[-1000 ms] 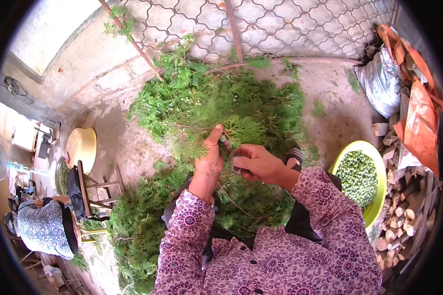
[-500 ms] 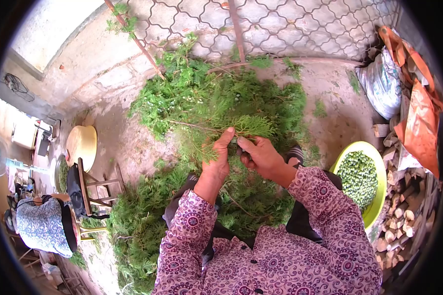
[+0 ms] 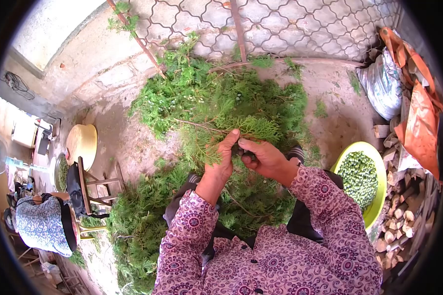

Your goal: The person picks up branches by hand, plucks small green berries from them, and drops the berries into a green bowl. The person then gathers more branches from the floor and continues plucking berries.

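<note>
My left hand is closed around a leafy evergreen branch, its thumb pressed on the stem. The woody stem points up and left, while flat green sprays fan out on both sides of my fingers. Close beside it, my right hand is curled in a pinch at the underside of the branch, its fingertips dark. Whatever lies between those fingers is hidden. Beneath both hands, a heap of cut evergreen branches covers the ground, with small pale green cones among the leaves.
To the right stands a yellow-green basin holding many green cones. Stacked firewood, a white sack and an orange sack line that side. Another person is at the left, near a wooden chair. Metal lattice leans behind.
Both hands and the branch have shifted slightly to the right. My left hand keeps its hold, and my right fingers stay pinched beside it.
</note>
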Motion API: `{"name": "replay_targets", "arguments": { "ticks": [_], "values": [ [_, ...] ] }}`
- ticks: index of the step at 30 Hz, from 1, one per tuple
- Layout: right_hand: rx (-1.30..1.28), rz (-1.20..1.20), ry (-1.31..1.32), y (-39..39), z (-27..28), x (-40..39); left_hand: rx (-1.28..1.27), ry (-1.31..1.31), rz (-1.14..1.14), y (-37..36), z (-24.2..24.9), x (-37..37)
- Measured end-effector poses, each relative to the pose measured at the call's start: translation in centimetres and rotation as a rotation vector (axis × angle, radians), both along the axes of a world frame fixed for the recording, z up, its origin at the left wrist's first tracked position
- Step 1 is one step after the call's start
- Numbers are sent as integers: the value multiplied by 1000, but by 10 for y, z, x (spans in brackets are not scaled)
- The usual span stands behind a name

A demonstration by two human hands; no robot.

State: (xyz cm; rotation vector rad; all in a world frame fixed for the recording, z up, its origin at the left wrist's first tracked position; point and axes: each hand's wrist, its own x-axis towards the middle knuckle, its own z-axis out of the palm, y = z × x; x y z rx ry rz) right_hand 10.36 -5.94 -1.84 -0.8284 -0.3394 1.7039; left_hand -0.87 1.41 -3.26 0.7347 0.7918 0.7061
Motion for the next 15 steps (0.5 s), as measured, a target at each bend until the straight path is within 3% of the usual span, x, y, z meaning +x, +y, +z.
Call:
{"name": "replay_targets", "arguments": {
  "ticks": [11, 15],
  "values": [
    [8, 118, 159, 2, -5, 4, 23, -53, -14, -6, 13, -1],
    [14, 96, 95, 0, 1, 2, 33, -80, 33, -6, 9, 1]
  ]
}}
